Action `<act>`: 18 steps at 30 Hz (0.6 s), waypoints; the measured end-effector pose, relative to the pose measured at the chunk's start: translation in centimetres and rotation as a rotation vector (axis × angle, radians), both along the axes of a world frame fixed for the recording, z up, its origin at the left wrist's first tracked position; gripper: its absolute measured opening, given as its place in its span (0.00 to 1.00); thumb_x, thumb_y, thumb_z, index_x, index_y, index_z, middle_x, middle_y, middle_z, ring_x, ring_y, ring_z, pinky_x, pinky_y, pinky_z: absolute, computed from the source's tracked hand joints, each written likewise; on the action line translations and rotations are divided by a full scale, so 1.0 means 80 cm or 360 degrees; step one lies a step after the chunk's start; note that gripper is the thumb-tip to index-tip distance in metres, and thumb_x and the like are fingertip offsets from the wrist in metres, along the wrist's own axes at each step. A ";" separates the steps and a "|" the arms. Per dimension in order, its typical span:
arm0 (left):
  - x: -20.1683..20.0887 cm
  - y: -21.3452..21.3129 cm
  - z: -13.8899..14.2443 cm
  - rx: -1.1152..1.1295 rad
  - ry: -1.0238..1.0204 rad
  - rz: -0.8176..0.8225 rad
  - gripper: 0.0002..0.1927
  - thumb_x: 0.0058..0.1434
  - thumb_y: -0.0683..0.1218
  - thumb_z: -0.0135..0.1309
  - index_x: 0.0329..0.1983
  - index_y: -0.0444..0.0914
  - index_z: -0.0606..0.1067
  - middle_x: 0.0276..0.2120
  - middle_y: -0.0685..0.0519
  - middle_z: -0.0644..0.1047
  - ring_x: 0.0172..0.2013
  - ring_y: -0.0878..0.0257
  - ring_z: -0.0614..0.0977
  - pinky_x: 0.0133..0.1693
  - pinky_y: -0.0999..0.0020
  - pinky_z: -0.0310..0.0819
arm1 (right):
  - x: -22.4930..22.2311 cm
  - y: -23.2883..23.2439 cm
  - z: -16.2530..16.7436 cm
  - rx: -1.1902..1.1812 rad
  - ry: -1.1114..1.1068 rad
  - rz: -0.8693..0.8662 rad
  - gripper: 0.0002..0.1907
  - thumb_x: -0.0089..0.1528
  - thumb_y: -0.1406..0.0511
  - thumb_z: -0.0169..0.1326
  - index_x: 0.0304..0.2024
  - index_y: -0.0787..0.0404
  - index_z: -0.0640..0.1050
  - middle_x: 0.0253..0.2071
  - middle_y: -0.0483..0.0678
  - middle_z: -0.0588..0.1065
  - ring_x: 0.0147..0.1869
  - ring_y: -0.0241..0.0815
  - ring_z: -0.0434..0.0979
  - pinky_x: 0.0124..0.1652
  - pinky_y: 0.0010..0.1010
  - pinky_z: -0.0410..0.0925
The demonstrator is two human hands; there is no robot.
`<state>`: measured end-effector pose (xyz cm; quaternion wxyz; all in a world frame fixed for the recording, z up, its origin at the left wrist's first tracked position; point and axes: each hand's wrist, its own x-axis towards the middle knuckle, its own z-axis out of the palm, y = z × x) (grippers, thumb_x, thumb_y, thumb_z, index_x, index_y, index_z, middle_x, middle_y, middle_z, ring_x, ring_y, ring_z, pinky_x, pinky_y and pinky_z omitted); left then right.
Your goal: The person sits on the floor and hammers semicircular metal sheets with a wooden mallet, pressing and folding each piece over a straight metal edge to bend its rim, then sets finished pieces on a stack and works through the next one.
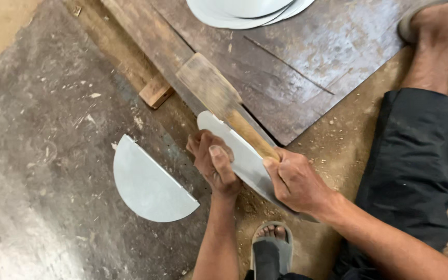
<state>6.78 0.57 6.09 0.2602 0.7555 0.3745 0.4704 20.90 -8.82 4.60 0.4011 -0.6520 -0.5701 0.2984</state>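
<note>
A pale sheet-metal piece [239, 155] is lying across the edge of a long wooden beam [151, 36] on the workshop floor, with the left hand [213, 163] pressing down on it, fingers curled against its near edge. The right hand [294, 181] is gripping the handle of a wooden mallet [211, 85], fingers clenched around it (the head is hovering over the sheet's far end). Judging by this, blows are best landing flat along the beam edge, clear of the steadying fingers; a cut half-disc [149, 184] is lying just beside, and stacked pale discs [245, 10] well apart.

Worn wooden mallet [211, 88], matt smooth sheet-metal half-disc [149, 186], rough dusty floor [37, 155].
</note>
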 end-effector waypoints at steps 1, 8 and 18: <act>-0.002 0.000 -0.001 -0.0003 -0.0031 0.0004 0.20 0.72 0.53 0.32 0.25 0.40 0.63 0.29 0.52 0.67 0.42 0.57 0.67 0.54 0.56 0.58 | 0.001 0.001 -0.003 0.0042 -0.0090 0.0033 0.21 0.70 0.63 0.43 0.27 0.71 0.74 0.27 0.63 0.71 0.27 0.60 0.73 0.31 0.46 0.68; -0.011 0.002 0.017 0.0136 0.0274 -0.0235 0.19 0.73 0.55 0.30 0.40 0.42 0.71 0.41 0.51 0.71 0.55 0.56 0.68 0.65 0.46 0.50 | 0.060 -0.060 -0.057 -0.0701 0.0453 -0.0347 0.16 0.68 0.57 0.45 0.30 0.56 0.76 0.16 0.39 0.68 0.19 0.33 0.67 0.19 0.33 0.62; -0.037 0.021 0.051 0.0968 0.0796 -0.0854 0.05 0.69 0.51 0.57 0.47 0.53 0.77 0.51 0.55 0.76 0.58 0.58 0.74 0.67 0.54 0.60 | 0.113 -0.275 -0.066 -0.0792 0.0950 -0.1352 0.28 0.68 0.53 0.42 0.18 0.61 0.69 0.11 0.44 0.63 0.13 0.38 0.60 0.17 0.33 0.55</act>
